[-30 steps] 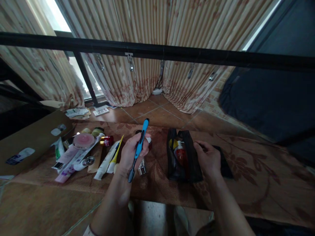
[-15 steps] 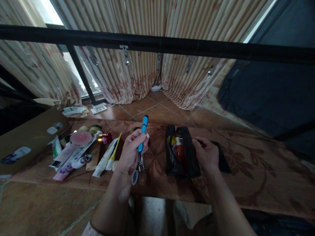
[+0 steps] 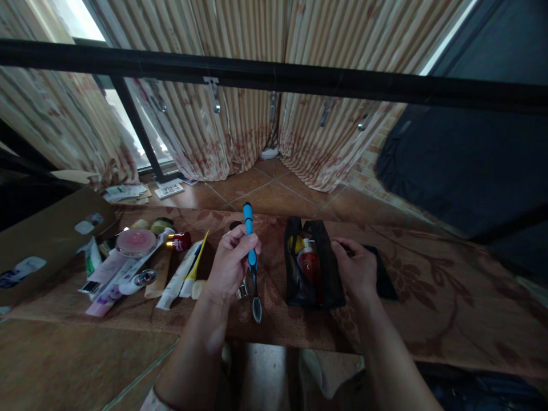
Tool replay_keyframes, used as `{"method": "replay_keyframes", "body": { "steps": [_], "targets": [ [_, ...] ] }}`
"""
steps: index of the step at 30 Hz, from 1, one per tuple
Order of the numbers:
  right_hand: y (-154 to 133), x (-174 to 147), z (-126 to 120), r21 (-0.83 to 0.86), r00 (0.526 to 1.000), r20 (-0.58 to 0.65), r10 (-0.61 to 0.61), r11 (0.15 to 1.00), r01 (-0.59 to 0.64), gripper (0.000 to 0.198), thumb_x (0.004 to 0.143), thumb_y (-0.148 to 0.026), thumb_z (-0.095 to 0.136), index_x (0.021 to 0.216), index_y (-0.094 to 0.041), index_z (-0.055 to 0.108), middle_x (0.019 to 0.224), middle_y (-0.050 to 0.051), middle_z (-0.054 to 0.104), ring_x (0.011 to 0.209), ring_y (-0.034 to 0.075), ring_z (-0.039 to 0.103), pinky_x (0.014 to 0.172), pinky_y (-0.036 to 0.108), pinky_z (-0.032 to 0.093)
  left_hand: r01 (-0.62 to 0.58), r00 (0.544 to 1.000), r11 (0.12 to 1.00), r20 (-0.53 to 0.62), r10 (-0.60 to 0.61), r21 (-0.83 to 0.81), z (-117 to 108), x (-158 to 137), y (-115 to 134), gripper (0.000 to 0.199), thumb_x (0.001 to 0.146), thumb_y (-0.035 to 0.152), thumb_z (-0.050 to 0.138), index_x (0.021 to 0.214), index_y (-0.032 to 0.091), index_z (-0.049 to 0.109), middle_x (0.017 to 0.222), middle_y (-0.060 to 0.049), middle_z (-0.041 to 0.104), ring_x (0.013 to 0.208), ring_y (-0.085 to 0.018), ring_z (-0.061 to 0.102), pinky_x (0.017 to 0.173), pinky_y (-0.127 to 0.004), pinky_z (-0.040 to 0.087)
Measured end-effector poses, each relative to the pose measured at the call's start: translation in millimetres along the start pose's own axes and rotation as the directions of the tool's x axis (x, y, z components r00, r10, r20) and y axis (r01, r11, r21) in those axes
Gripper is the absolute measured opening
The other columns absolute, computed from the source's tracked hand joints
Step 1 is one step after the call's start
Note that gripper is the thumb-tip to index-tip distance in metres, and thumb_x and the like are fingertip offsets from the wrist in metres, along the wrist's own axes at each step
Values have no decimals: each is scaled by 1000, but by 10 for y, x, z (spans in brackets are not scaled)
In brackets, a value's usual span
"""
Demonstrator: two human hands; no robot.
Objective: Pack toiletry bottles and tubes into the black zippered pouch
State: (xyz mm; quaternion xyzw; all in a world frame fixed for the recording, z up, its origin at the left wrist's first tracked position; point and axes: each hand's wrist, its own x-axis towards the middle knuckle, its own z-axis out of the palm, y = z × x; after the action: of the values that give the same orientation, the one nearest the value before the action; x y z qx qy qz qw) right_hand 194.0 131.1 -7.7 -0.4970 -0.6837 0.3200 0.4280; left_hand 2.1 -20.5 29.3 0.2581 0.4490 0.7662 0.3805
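A blue and black toothbrush [image 3: 252, 251] is pinched in my left hand [image 3: 231, 260], its bristle head pointing down toward me. My right hand [image 3: 354, 264] is closed on the right edge of a black mesh toiletry bag [image 3: 329, 285]. The bag stands open at the top. Inside it are a red pump bottle [image 3: 310, 264] and something yellow [image 3: 295, 244]. Partly hidden behind my left hand, a small bottle with a silver end [image 3: 243, 290] lies on the cloth.
Left of my hands lie a white tube [image 3: 177, 279], a yellow tube [image 3: 194, 268], a red jar with a gold lid [image 3: 178, 241], a round pink container [image 3: 136, 242] and several other toiletries. A cardboard box [image 3: 55, 245] borders them at far left. A dark flat piece [image 3: 384, 279] lies beside my right hand. A black bar [image 3: 257, 71] crosses beyond the table.
The toothbrush has turned in my left hand, its bristle head swinging to the right toward the bag. My right hand keeps its hold on the bag's edge.
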Motion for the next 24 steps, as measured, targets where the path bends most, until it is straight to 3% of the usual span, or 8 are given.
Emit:
{"method": "replay_keyframes", "body": {
  "steps": [9,15,20,24],
  "targets": [
    [94,80,-99,-17,999,-20,45,999,-45,42,75,-49,60,92,-13,74,74,8,72,62,20,63,61,31,48,-2,1000,999,0,2,-50,35,0,2,26,71,35,76,78,13,62,62,2,60,40,-1,38,37,-12,29],
    [291,200,-276,-70,994,-89,60,995,-66,43,75,-49,58,94,-13,73,78,9,72,65,20,63,64,31,48,37,999,996,18,-36,-87,28,12,-29,26,71,34,77,84,14,68,66,1,63,43,-4,49,39,-13,39],
    [527,346,-582,-297,986,-135,96,946,-133,42,78,-45,55,99,-14,72,81,10,72,74,24,65,68,34,47,34,999,991,28,-30,-129,25,29,-45,25,70,29,79,89,15,71,77,-2,70,50,-6,58,46,-14,48],
    [863,410,-820,-566,976,-140,164,796,-215,52,81,-48,55,114,-9,65,105,19,68,101,31,62,84,38,45,33,999,987,-26,-37,-158,46,45,-39,33,65,24,82,95,17,72,86,-3,73,61,-9,65,57,-16,55]
  ]
}}
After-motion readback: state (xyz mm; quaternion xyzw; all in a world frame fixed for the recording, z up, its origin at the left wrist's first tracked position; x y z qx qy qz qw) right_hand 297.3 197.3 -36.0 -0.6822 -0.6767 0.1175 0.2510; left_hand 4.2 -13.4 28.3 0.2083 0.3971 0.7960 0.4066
